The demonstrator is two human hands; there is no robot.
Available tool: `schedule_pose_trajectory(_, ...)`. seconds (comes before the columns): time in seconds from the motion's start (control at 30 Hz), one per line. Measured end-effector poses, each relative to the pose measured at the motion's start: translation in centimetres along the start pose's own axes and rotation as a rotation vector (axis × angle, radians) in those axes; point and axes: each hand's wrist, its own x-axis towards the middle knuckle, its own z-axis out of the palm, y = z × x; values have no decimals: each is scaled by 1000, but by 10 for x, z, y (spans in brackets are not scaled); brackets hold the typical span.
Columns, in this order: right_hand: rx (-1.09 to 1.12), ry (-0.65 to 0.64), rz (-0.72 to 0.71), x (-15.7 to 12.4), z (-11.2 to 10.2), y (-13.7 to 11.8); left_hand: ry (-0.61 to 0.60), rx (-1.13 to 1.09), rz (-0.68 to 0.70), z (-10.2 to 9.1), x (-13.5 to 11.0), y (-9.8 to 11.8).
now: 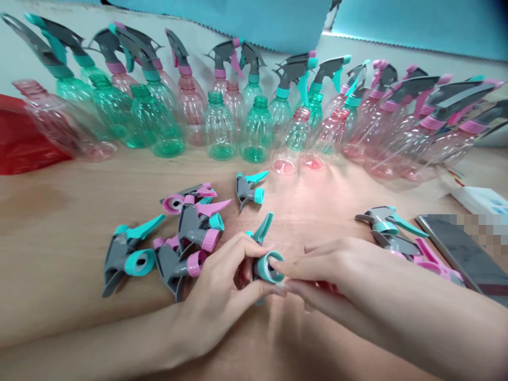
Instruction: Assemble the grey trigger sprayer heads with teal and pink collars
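My left hand (228, 286) is closed around a grey spray trigger head with a teal collar (262, 267) and a teal lever. The collar's open end faces right, towards my right hand (337, 264). My right index fingertip reaches into the collar's opening, while the thumb is close to its lower rim. The other right fingers are curled, and anything small in them is hidden. Beside my left hand lie several loose trigger heads (198, 227), grey with pink or teal parts. Another teal-collared trigger head (248, 190) lies just beyond my hands.
Along the back stand green bottles (220, 127) and pink bottles (289, 143), many topped with trigger heads. More trigger heads (383, 219) lie at right, near a dark phone (456, 248) and a white box (482, 201). A red bag (27, 137) sits far left.
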Motion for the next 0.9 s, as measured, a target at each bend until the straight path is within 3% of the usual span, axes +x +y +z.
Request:
schedule_pose_trajectory(0.3,401,-294,-13,15,-17,24,-40,13,-13,-2,-2,0)
schedule_pose_trajectory(0.4,516,-285,0,19,-17,28,-36,-1,-45,-2,-1,0)
schedule_pose_trajectory(0.6,456,-199,143,19,-11,22,-20,-36,-86,0,1,-2)
schedule_pose_trajectory(0.9,715,-288,142,26,-9,33,-9,-32,-91,1,2,-1)
